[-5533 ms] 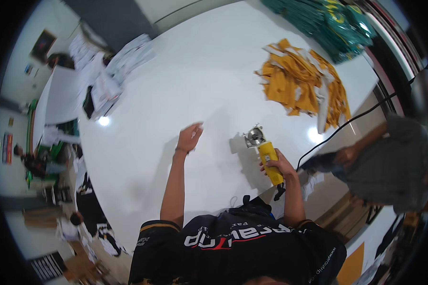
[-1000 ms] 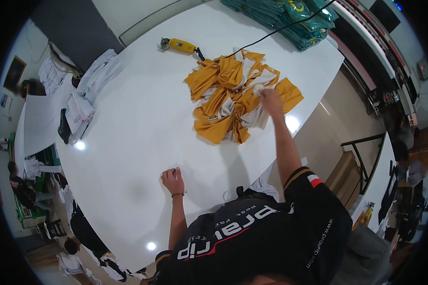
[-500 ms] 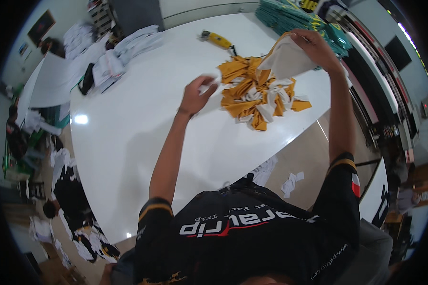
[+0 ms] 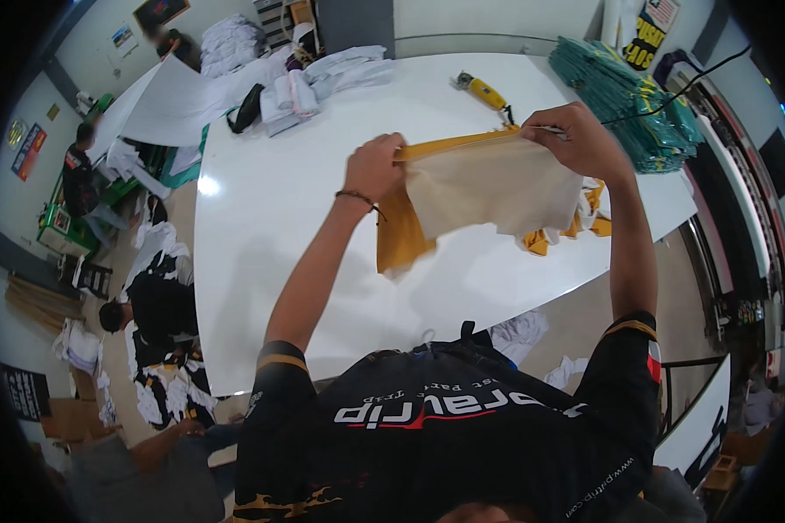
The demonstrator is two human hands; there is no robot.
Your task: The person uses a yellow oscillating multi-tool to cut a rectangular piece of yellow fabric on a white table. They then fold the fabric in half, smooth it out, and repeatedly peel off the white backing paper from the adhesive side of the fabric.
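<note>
Between my hands a piece of fabric, cream on the side facing me and mustard yellow on its other side, is stretched out above the white table. My left hand is closed on its upper left corner, where a mustard flap hangs down. At the upper right, the fingers of my right hand pinch the top edge. Partly hidden behind the cloth, a pile of mustard and cream fabric pieces lies on the table.
On the white table lies a yellow handheld power tool with a cord. Green plastic-wrapped packages are stacked at the far right. White folded fabric lies at the far left. One person stands at left; another bends over cloth.
My left hand, empty before, has taken hold of the fabric piece. The cloth has moved left and toward me, off the pile, and is spread between both hands. The view has shifted.
</note>
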